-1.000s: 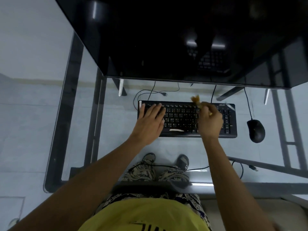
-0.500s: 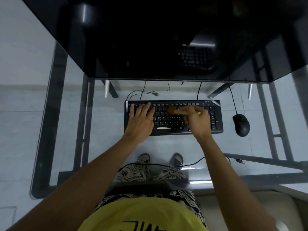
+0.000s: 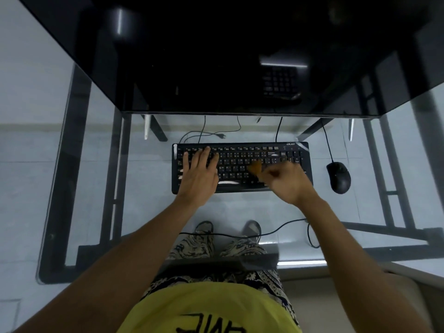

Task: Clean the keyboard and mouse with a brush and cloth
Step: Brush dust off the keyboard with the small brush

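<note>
Glass desk [image 3: 149,212], dark monitor [image 3: 216,56], loose cable [image 3: 283,227] underneath

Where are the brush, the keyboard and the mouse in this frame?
brush [image 3: 255,168], head view, on the blurred brown bristles.
keyboard [image 3: 242,156], head view, on the bare upper key rows.
mouse [image 3: 339,177], head view, on its black back.

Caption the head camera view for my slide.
Left hand steadies black keyboard while right hand sweeps brush across keys.
</note>
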